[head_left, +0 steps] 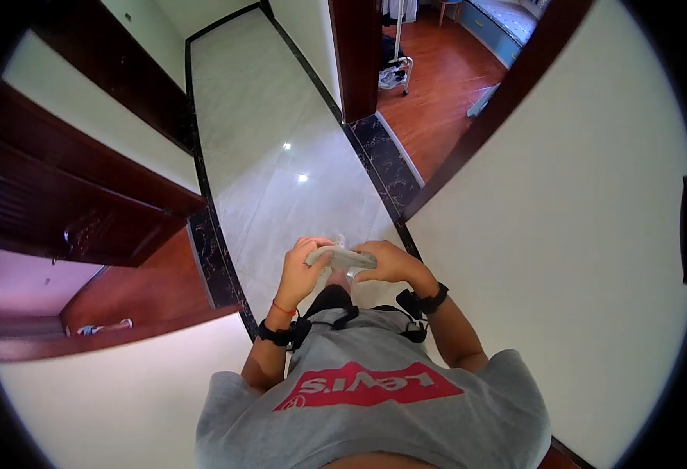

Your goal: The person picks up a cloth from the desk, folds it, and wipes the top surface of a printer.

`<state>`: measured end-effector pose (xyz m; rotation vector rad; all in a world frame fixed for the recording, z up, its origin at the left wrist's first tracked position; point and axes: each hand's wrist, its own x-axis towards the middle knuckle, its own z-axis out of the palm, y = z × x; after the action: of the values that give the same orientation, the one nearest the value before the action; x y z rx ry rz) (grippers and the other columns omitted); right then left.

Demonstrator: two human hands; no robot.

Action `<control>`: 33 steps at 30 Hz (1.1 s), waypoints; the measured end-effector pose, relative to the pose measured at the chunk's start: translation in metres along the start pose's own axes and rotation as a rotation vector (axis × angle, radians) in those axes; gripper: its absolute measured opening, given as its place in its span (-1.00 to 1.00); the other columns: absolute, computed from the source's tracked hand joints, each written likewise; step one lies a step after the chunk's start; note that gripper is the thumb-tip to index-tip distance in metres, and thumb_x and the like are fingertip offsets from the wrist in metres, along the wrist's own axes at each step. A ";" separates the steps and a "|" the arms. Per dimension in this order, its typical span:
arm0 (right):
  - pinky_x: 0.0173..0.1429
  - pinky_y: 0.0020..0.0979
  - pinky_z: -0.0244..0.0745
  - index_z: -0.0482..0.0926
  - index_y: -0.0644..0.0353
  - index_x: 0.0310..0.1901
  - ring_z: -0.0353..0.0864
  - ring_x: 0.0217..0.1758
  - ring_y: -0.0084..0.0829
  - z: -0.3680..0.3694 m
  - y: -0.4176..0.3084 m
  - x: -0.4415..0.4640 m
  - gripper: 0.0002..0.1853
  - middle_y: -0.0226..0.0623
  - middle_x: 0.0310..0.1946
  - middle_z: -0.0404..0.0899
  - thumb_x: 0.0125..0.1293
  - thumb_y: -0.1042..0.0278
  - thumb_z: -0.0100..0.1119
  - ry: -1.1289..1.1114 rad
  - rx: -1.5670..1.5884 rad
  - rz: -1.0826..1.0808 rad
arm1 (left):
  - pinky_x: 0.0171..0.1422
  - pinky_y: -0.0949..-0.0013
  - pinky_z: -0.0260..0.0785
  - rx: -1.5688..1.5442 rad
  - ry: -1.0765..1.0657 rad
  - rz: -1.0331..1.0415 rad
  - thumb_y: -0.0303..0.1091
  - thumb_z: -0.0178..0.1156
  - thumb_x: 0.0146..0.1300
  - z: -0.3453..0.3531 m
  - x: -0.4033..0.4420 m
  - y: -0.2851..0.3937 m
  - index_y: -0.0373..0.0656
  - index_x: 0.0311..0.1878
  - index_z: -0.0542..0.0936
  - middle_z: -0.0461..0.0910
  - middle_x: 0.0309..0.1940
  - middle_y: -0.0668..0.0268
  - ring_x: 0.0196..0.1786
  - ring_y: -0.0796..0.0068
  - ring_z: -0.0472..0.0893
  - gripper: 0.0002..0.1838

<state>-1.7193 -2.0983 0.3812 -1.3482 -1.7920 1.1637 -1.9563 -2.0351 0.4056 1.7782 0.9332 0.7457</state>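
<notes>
In front of my waist, a small pale grey object (342,256), perhaps folded cloth, is stretched between both hands. My left hand (306,262) grips its left end, with the thumb on top. At the other end, my right hand (386,262) has its fingers wrapped round it. What the object is exactly is too small to tell. Black straps circle both wrists, and a red cord is on the left one.
A pale tiled hallway floor (273,117) with black borders runs ahead. At the left is a dark wooden door (70,195). To the right, a doorway shows a wood-floored room with a wheeled rack (402,66). White walls flank me.
</notes>
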 end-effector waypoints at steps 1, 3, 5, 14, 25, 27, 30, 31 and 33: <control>-0.04 -0.12 0.53 0.67 0.32 -0.14 0.69 -0.20 -0.08 -0.011 0.005 0.021 -0.65 0.01 -0.34 0.65 0.15 0.24 0.48 -0.141 -0.054 0.105 | -0.03 0.34 0.43 0.063 -0.007 0.005 -0.41 0.36 0.30 -0.006 0.025 -0.012 -0.32 -0.33 0.57 0.65 -0.16 0.17 -0.08 0.37 0.58 -0.80; -0.02 -0.17 0.56 0.66 0.34 -0.12 0.69 -0.18 -0.03 -0.023 0.039 0.068 -0.75 0.06 -0.28 0.68 0.20 0.40 0.36 -0.046 -0.140 0.071 | 0.01 0.33 0.45 0.185 -0.030 0.021 -0.42 0.34 0.32 -0.022 0.081 -0.026 -0.30 -0.33 0.57 0.67 -0.16 0.17 -0.07 0.37 0.60 -0.82; -0.03 -0.21 0.57 0.66 0.36 -0.14 0.70 -0.20 -0.06 -0.051 0.060 0.109 -0.81 0.09 -0.27 0.67 0.23 0.49 0.29 0.027 -0.069 0.098 | 0.03 0.35 0.46 0.275 -0.025 0.083 -0.42 0.31 0.35 -0.032 0.140 -0.035 -0.27 -0.22 0.57 0.67 -0.17 0.19 -0.08 0.41 0.59 -0.87; -0.27 -0.53 0.44 0.66 0.28 -0.08 0.51 -0.37 -0.62 -0.199 0.104 0.255 -0.75 -0.48 -0.32 0.63 0.28 0.47 0.03 0.705 0.774 0.193 | 0.01 0.48 0.43 -0.408 -0.344 -0.186 -0.21 -0.10 0.65 0.039 0.393 -0.063 -0.22 0.15 0.49 0.55 -0.11 0.41 -0.09 0.67 0.50 -0.70; -0.33 -0.33 0.49 0.61 0.37 -0.40 0.49 -0.51 -0.54 -0.427 0.210 0.350 -0.81 -0.15 -0.61 0.54 0.21 0.38 0.18 1.021 0.315 0.172 | -0.24 0.42 0.37 -0.303 -0.443 -0.150 -0.05 -0.10 0.65 0.168 0.653 -0.037 -0.29 -0.14 0.58 0.53 -0.43 0.41 -0.34 0.66 0.45 -0.53; -0.33 -0.35 0.49 0.61 0.37 -0.39 0.51 -0.50 -0.55 -0.453 0.231 0.351 -0.82 -0.16 -0.61 0.54 0.20 0.38 0.18 1.044 0.335 0.217 | -0.28 0.43 0.34 -0.283 -0.558 -0.185 -0.05 -0.08 0.65 0.179 0.690 -0.033 -0.31 -0.13 0.61 0.52 -0.46 0.46 -0.37 0.68 0.43 -0.52; -0.31 -0.39 0.50 0.66 0.36 -0.35 0.55 -0.44 -0.59 -0.481 0.269 0.349 -0.82 -0.30 -0.59 0.58 0.26 0.39 0.18 1.135 0.505 0.276 | -0.28 0.44 0.34 -0.368 -0.630 -0.143 -0.06 -0.06 0.64 0.223 0.743 -0.048 -0.34 -0.08 0.64 0.52 -0.45 0.48 -0.38 0.70 0.42 -0.52; -0.31 -0.40 0.50 0.66 0.36 -0.34 0.55 -0.43 -0.60 -0.492 0.280 0.350 -0.81 -0.33 -0.58 0.60 0.27 0.39 0.18 1.164 0.550 0.293 | -0.28 0.44 0.35 -0.338 -0.679 -0.135 -0.06 -0.05 0.63 0.234 0.763 -0.054 -0.34 -0.06 0.64 0.53 -0.45 0.47 -0.37 0.70 0.42 -0.52; -0.29 -0.42 0.51 0.68 0.34 -0.25 0.56 -0.38 -0.62 -0.514 0.305 0.351 -0.82 -0.39 -0.47 0.66 0.29 0.38 0.22 1.152 0.559 0.315 | -0.27 0.44 0.35 -0.277 -0.770 -0.117 -0.06 -0.03 0.63 0.245 0.802 -0.063 -0.35 -0.03 0.64 0.53 -0.44 0.46 -0.37 0.70 0.43 -0.53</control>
<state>-1.2559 -1.5874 0.3143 -1.4819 -0.4139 0.6643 -1.3562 -1.4521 0.3231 1.5504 0.3814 0.0700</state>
